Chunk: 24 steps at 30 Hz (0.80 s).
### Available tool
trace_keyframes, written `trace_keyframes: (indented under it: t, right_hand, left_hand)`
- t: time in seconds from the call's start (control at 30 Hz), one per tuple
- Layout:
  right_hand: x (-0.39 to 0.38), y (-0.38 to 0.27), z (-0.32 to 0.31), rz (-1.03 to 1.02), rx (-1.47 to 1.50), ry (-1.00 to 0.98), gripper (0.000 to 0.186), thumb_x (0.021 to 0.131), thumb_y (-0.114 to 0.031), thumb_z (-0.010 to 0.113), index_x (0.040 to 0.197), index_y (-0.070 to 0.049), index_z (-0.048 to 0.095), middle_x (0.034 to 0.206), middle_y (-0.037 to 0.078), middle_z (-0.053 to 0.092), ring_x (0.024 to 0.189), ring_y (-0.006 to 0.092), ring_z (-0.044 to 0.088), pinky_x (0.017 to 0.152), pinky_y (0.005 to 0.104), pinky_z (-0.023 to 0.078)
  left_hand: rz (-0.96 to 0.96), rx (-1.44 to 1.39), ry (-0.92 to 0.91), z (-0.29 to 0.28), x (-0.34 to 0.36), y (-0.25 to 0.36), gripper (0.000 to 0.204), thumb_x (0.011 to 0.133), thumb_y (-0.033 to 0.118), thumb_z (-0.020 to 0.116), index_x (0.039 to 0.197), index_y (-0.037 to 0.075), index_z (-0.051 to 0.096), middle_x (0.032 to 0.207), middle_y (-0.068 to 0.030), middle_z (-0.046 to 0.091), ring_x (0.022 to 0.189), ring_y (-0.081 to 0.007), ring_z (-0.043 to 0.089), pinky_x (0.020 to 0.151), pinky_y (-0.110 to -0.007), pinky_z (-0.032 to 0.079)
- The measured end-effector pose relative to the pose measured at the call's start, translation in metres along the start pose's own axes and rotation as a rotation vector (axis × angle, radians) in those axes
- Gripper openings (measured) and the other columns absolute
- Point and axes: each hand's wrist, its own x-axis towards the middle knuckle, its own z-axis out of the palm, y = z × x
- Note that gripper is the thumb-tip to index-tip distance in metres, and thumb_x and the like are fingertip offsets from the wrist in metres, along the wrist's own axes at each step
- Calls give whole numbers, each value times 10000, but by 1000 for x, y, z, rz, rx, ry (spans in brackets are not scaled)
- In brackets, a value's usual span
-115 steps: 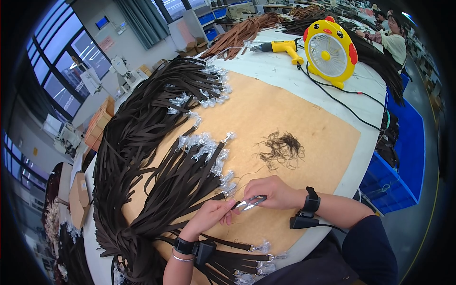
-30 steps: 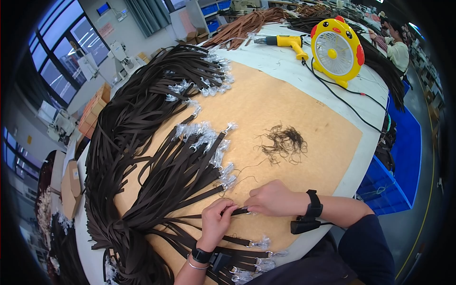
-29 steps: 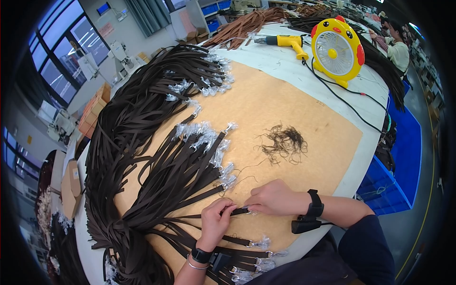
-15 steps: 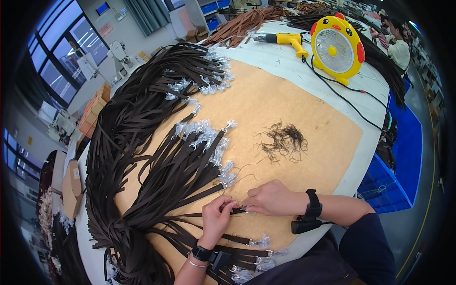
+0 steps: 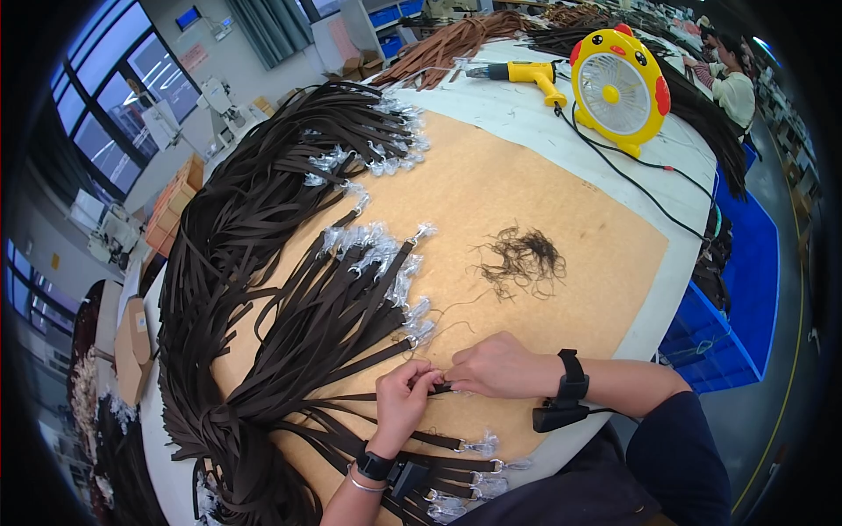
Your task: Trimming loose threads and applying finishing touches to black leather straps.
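My left hand (image 5: 403, 399) is closed in a pinch on a dark brown strap (image 5: 353, 398), close to its end. Against it, the fingers of my right hand (image 5: 495, 366) are also pinched at the same strap end; what lies between the fingertips is mostly hidden. Several straps with metal clasps in clear plastic wrap (image 5: 481, 444) lie nearer my body. To the left a knotted bundle of similar straps (image 5: 307, 351) spreads its wrapped clasps toward the middle. Beyond my hands sits a small heap of loose dark threads (image 5: 531, 260).
A brown sheet (image 5: 605, 289) covers much of the white table. A larger strap pile (image 5: 237, 193) runs along the left. Farther back are a yellow heat gun (image 5: 531, 74), a yellow fan (image 5: 618, 92) and cords. Blue bins (image 5: 715, 342) stand right; a co-worker (image 5: 732, 92) is far right.
My right fingers have shifted slightly left, nearer my left fingertips. Both hands stay at the strap end, and the other things lie as before.
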Motion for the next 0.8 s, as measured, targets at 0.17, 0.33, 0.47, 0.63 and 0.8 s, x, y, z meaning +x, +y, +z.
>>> trace_keyframes:
  t: [0.17,0.33,0.47,0.63,0.8]
  right_hand:
    - [-1,11,10,39,134,12,238,892,-341,689,1002,-138,749,874,77,709,812,298,697,668,436,531]
    - [-7,27,-8,164,253,-7,284,887,-380,687,1028,-143,755,844,106,722,826,307,698,689,429,528]
    - [-2,23,-9,268,233,48,259,910,-345,662,1000,-116,742,850,122,717,811,308,695,707,420,533]
    - [1,3,11,-66,176,162,265,932,-230,597,1122,-64,680,1080,120,696,959,293,674,804,422,533]
    - [2,-22,53,-495,-34,88,426,936,-193,553,1324,-19,572,1367,122,587,1306,269,530,1091,434,407]
  left_hand:
    - [-1,-25,28,-7,5,2,68,925,-8,665,970,-35,708,821,-53,716,730,-90,648,668,-227,512]
    - [395,709,49,-25,12,39,136,839,139,743,954,69,762,836,-69,674,784,-266,654,738,-381,509]
    - [403,964,-24,-52,7,46,128,811,137,760,929,85,760,862,-57,667,807,-256,644,789,-389,491]
    - [311,915,77,-67,-9,40,234,758,93,786,988,90,743,919,-45,681,852,-258,647,822,-401,502]
    - [408,825,-32,-62,-22,43,221,770,38,755,988,62,725,960,-79,660,890,-282,647,841,-398,513]
